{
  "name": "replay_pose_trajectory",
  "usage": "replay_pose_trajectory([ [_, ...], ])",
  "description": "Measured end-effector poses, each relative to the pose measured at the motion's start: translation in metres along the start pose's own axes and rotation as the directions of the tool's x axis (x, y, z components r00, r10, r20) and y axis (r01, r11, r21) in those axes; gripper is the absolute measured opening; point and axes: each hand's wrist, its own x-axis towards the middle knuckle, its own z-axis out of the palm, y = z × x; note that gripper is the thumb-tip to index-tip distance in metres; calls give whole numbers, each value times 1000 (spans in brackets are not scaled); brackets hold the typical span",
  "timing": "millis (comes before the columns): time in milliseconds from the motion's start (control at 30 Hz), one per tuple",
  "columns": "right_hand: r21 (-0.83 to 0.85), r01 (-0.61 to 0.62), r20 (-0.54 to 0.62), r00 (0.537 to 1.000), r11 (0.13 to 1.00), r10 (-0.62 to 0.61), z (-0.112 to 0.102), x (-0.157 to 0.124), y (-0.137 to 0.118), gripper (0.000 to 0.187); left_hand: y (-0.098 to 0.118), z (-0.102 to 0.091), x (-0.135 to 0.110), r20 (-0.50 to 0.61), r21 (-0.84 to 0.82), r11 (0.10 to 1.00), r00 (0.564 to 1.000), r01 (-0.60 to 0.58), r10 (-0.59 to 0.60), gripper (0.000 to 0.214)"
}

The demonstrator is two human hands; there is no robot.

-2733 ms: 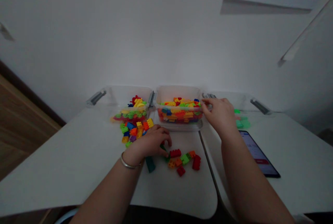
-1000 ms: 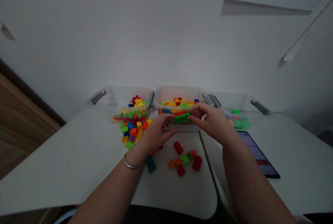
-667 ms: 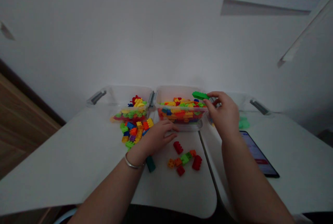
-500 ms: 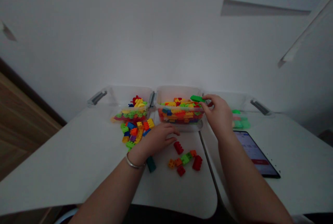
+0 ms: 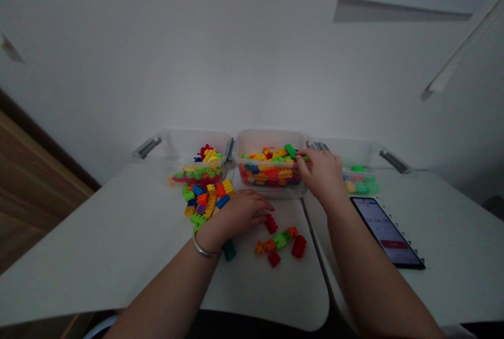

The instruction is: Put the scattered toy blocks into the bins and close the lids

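Observation:
My right hand (image 5: pixel 321 171) reaches over the right rim of the middle clear box (image 5: pixel 271 191). Its thumb and fingers are closed at the near end of a green building block (image 5: pixel 290 150), which tilts over the heaped blocks inside. Over the table, my left hand (image 5: pixel 246 212) has its fingers loosely apart and holds nothing. Close to its fingertips lies a red block (image 5: pixel 270 223); whether they touch it I cannot tell. A dark teal block (image 5: pixel 229 250) sits below the left wrist, partly covered by it.
Mixed blocks (image 5: pixel 202 200) are heaped left of my left hand. Small orange, green and red blocks (image 5: pixel 280 241) lie in front. A left clear box (image 5: pixel 197 139) holds more pieces; another clear box (image 5: pixel 360 176) stands right. A phone (image 5: pixel 388 234) lies on the white table (image 5: pixel 98 244).
My right hand has moved slightly left and down, and the green block has tilted over the box's contents. My left hand has shifted slightly right and down, towards the red block.

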Motion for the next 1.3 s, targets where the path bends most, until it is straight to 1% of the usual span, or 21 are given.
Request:
replay_pose_trajectory([
  [133,11,22,13,1000,1000,-22,-1,0,-1,28,1,4,0,6,41,999,1000,-25,25,25],
  [200,25,39,7,999,999,-39,-2,-1,-1,29,3,6,0,17,60,998,1000,-23,22,22],
  [333,87,87,-76,994,992,-80,-6,-2,-4,29,6,4,1,13,91,995,999,34,-36,11],
  [400,141,136,-116,986,981,-120,-10,-3,-6,28,6,0,1,-13,90,994,998,67,-67,10],
  [467,196,190,-142,976,962,-164,-14,-4,-10,26,5,-5,1,-64,77,991,993,106,-101,11],
  [533,233,243,-154,965,942,-211,-17,-5,-13,26,4,-9,-1,-113,62,989,985,137,-130,11],
  [600,243,282,-145,957,928,-252,-21,-7,-17,25,4,-12,-2,-126,50,988,982,146,-139,11],
  [633,244,292,-130,955,925,-267,-23,-8,-18,25,4,-13,-3,-111,44,989,985,140,-134,12],
  [700,250,289,-77,957,924,-278,-26,-10,-22,23,3,-14,-5,-48,34,991,991,130,-128,17],
  [800,280,256,58,957,925,-283,-31,-13,-27,21,2,-13,-8,54,43,992,991,116,-119,27],
  [867,290,234,177,940,928,-292,-33,-15,-30,19,0,-12,-8,77,64,991,990,115,-120,26],
  [933,283,209,292,911,936,-292,-32,-16,-32,16,-2,-10,-8,69,75,989,989,126,-131,19],
  [1000,275,194,385,875,942,-293,-29,-18,-32,13,-3,-10,-7,40,64,987,988,149,-152,14],
  [1067,269,182,436,853,946,-288,-26,-20,-33,13,-3,-10,-6,-16,20,986,986,168,-168,16],
  [1167,278,164,477,832,947,-284,-24,-23,-36,11,1,-13,-4,-125,-96,979,974,179,-191,21],
  [1233,297,148,496,820,943,-285,-24,-24,-38,10,5,-14,-3,-207,-159,972,957,174,-205,20],
  [1300,317,121,504,819,941,-275,-26,-24,-39,10,9,-15,-3,-291,-192,969,934,156,-208,18],
])
